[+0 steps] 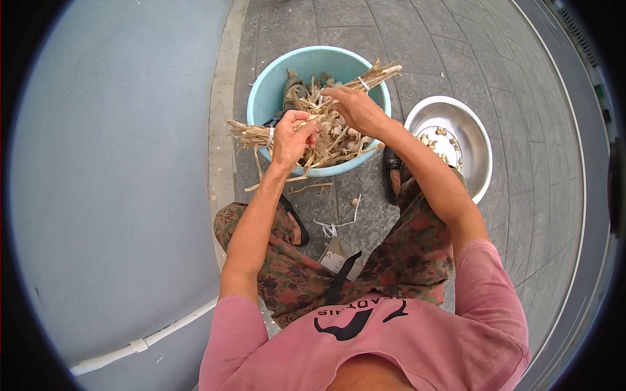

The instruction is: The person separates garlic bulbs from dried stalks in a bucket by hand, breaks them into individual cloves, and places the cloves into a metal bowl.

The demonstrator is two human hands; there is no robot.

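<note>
Can't make out from my end what that pale bit (313,118) in the left hand (295,135) is, way too small. Can't tell if the right hand (355,111) is gripping anything either. Dry stalks (336,144) bury the blue tub's (256,98) bottom, and the pink shirt (417,339) runs off my lower edge.

Tub (269,91): looked like smooth plastic, faintly glossy
Bowl (481,144): was shiny, smooth metal
Stalks (383,73): looked dry, rough and fibrous
Paving (535,98): looked like rough, matt stone
Shirt (417,339): was matt cloth
Trousers (293,268): were matt cloth too
Wall (117,163): looked smooth and matt
</note>
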